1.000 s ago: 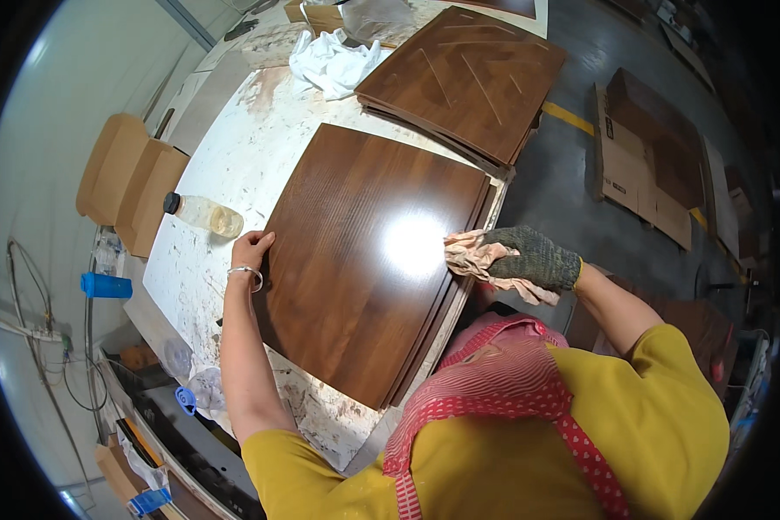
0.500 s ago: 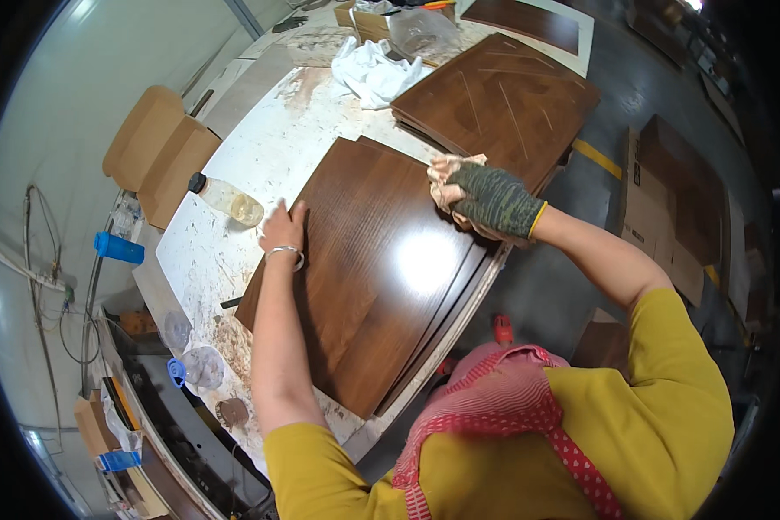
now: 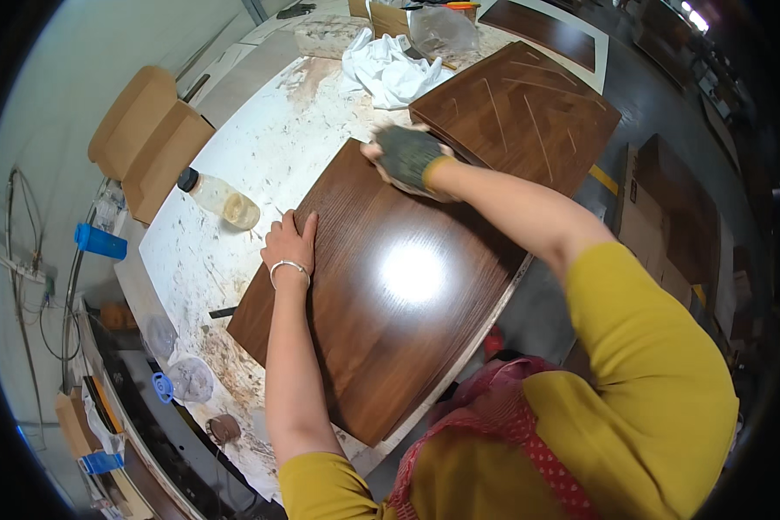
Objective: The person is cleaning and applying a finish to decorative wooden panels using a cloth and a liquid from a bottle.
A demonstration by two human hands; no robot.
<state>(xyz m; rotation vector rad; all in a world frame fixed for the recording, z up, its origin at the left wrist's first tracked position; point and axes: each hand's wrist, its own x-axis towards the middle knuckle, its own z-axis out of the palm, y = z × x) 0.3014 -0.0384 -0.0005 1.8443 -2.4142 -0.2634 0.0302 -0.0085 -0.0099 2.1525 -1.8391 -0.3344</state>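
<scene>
A dark brown wooden panel (image 3: 381, 295) with a glossy grain lies on the worktable, lit by a bright reflection. My bare left hand (image 3: 289, 243), with a bracelet at the wrist, rests at the panel's left edge, fingers spread. Near the panel's far corner, my right hand (image 3: 407, 159) in a dark green knit glove presses a crumpled rag down on the surface. The glove is slightly blurred, and only bits of the pale rag show around it. Beyond it lies a stack of brown panels (image 3: 529, 121) with light streaks on top.
A bottle (image 3: 225, 201) of yellowish liquid lies left of the panel. White cloth (image 3: 390, 74) is heaped at the back, near a plastic bag (image 3: 445, 33). An opened cardboard box (image 3: 152, 143) and a blue cup (image 3: 100, 241) are at the left. Paint stains mark the white tabletop (image 3: 273, 113).
My right hand has swept the rag from the panel's right edge leftward to its far corner. My left hand stays at the left edge. The panel lies more squarely over those beneath.
</scene>
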